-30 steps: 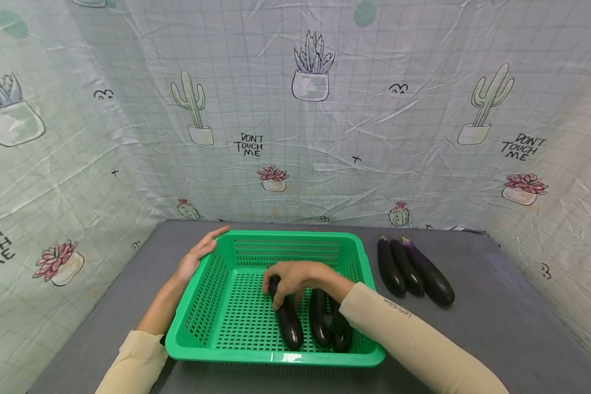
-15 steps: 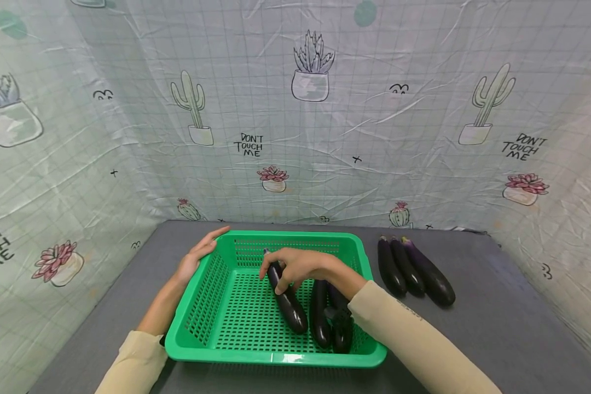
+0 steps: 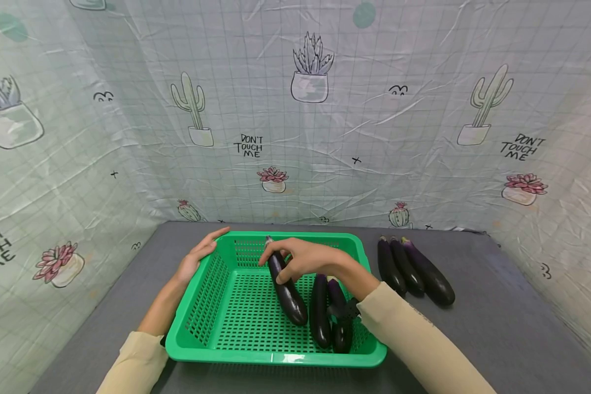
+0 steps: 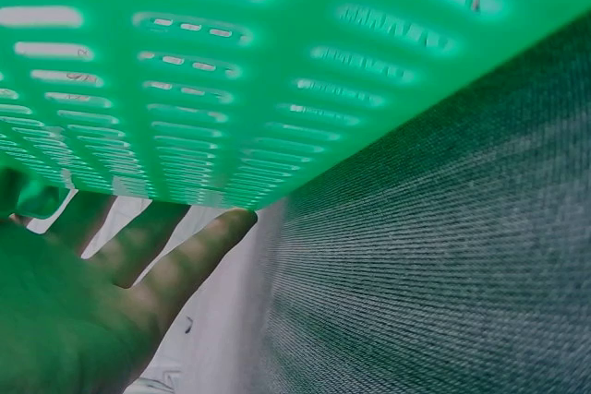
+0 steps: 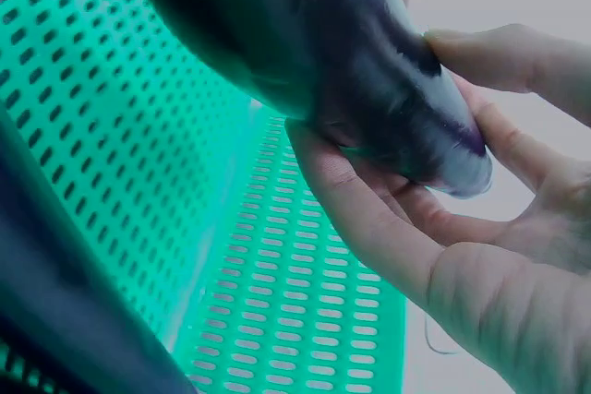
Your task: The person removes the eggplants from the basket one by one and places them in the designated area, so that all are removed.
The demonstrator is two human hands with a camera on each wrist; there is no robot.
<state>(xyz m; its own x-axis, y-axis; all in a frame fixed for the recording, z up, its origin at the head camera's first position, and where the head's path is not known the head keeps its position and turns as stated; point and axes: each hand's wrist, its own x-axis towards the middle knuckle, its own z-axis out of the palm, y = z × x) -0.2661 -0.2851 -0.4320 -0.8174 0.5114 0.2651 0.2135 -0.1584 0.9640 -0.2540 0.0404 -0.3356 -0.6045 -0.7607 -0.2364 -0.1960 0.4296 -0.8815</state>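
My right hand [image 3: 307,258] grips a long, dark, glossy eggplant [image 3: 290,303] between thumb and fingers, over the green basket [image 3: 236,357]. In the right wrist view, fingers and thumb lie round one end of the eggplant [image 5: 314,53], which is lifted off the perforated floor. Two more eggplants lie side by side on the basket's right, one [image 3: 319,317] fully in sight and the other [image 3: 342,334] partly behind a dark wrist device. My left hand [image 3: 193,261] rests along the outside of the basket's left rim; its fingers look straight and spread in the left wrist view.
Three eggplants [image 3: 407,268] lie together on the grey table [image 3: 502,328], right of the basket. A pale printed cloth [image 3: 354,120] hangs behind the table and along its sides.
The right hand has lifted the eggplant from the basket floor and moved it toward the far side, uncovering more of the two beside it. The left hand stays put.
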